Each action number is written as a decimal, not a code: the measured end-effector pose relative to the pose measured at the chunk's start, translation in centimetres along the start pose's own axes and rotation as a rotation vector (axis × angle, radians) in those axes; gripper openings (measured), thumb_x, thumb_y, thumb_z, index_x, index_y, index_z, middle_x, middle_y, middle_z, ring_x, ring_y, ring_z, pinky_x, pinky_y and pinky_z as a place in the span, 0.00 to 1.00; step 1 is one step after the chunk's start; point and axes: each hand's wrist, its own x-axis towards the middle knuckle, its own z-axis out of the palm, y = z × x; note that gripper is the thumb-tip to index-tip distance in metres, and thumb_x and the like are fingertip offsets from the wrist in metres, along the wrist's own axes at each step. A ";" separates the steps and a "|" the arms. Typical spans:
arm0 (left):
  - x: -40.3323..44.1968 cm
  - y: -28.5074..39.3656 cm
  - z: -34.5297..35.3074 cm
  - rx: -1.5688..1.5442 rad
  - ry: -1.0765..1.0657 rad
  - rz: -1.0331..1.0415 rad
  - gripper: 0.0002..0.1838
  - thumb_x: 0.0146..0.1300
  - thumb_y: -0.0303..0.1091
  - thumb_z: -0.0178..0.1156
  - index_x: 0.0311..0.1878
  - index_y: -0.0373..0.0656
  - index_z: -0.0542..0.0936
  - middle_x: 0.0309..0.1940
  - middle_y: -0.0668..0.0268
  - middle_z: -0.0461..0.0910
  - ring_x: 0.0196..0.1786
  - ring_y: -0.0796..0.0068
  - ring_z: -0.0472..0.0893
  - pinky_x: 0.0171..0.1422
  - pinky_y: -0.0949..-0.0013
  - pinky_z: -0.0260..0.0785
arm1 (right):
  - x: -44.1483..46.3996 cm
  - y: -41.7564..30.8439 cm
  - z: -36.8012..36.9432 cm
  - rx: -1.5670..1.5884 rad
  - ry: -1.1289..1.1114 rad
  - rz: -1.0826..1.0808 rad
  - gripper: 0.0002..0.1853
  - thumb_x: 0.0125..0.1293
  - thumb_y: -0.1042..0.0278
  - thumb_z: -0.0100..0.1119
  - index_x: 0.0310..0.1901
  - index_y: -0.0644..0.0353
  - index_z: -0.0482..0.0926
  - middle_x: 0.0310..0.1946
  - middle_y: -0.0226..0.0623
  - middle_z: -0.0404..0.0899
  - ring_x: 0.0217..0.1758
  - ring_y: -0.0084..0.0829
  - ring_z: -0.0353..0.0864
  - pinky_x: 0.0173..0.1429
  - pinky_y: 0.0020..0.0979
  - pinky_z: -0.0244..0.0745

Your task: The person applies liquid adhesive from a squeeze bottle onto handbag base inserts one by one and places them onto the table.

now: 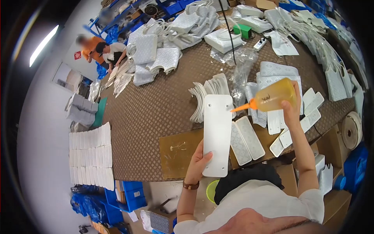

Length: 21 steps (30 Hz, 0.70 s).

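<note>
So the left hand point(200, 160) was clamped on a long white panel point(217, 132), held up over the brown board point(175, 156). The right hand point(292, 105) was wrapped round a yellowish squeeze bottle point(277, 95) past the board's right part, orange nozzle point(243, 106) aimed at the panel's edge. Two pale strips point(248, 138) lay on the board's right side.

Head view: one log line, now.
left hand: long white rounded-corner panel; right hand: yellow plastic squeeze bottle; orange nozzle: by panel's edge

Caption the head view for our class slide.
Left hand holding a white panel, right hand tilting a bottle, orange nozzle by the panel's edge.
</note>
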 end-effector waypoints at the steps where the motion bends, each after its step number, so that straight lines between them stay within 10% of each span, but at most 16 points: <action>1: -0.2 0.3 0.5 0.046 0.005 -0.007 0.31 0.66 0.22 0.49 0.72 0.41 0.55 0.64 0.64 0.67 0.63 0.76 0.69 0.66 0.70 0.62 | 0.4 0.0 -0.3 0.007 -0.003 -0.027 0.36 0.56 0.40 0.64 0.53 0.61 0.65 0.43 0.30 0.69 0.48 0.23 0.70 0.55 0.27 0.65; 14: -0.9 0.8 2.6 0.139 0.028 0.004 0.31 0.66 0.22 0.50 0.72 0.41 0.55 0.64 0.64 0.67 0.63 0.75 0.69 0.65 0.70 0.62 | -1.4 0.9 -0.6 0.285 0.105 0.250 0.32 0.53 0.46 0.68 0.51 0.59 0.67 0.41 0.31 0.71 0.45 0.22 0.73 0.46 0.23 0.71; 19: 0.6 0.7 3.4 0.019 0.021 0.027 0.30 0.67 0.22 0.49 0.72 0.41 0.55 0.64 0.65 0.67 0.63 0.77 0.68 0.65 0.71 0.62 | -8.3 2.4 0.5 0.340 -0.430 0.378 0.32 0.53 0.46 0.68 0.52 0.58 0.68 0.44 0.33 0.73 0.45 0.24 0.75 0.44 0.25 0.72; 21: 0.7 0.4 3.6 0.059 0.017 0.032 0.29 0.69 0.24 0.48 0.71 0.41 0.56 0.64 0.66 0.67 0.63 0.77 0.68 0.65 0.71 0.63 | -6.3 1.1 0.7 0.446 -0.148 0.481 0.32 0.54 0.46 0.68 0.52 0.58 0.68 0.44 0.33 0.73 0.44 0.24 0.75 0.42 0.24 0.72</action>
